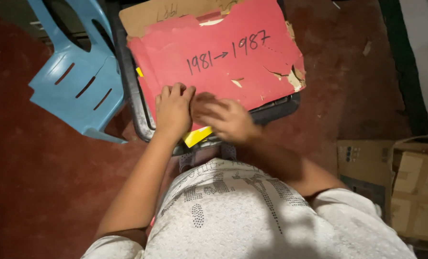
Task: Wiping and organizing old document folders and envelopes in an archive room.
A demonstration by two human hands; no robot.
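across the person's lap, resting on a dark plastic tray-like frame [138, 103], lies a worn red card folder cover with torn edges and handwriting in black marker [223, 60]; its near edge sits just under both hands, its far edge reaches toward the top of the view, where a torn brown cardboard sheet [151, 17] shows beneath it; the left hand [173, 109] lies palm down on the cover's near left corner, fingers curled and closed against the card, pressing it rather than gripping anything; the right hand [226, 119] is just beside it, blurred with motion, fingers loosely spread over the near edge, and i cannot tell whether it pinches the card or only brushes it; a bright yellow sheet edge [197, 136] pokes out below the red cover between the hands and the person's white patterned shirt [252, 211]; to handle this well, i judge the left hand should keep flat, steady pressure while the right works the edge gently, since the card is brittle and already torn at its right side; to the left stands a light blue plastic chair [77, 72] on the dark red floor [36, 182]; at the right sit brown cardboard boxes [405, 187].
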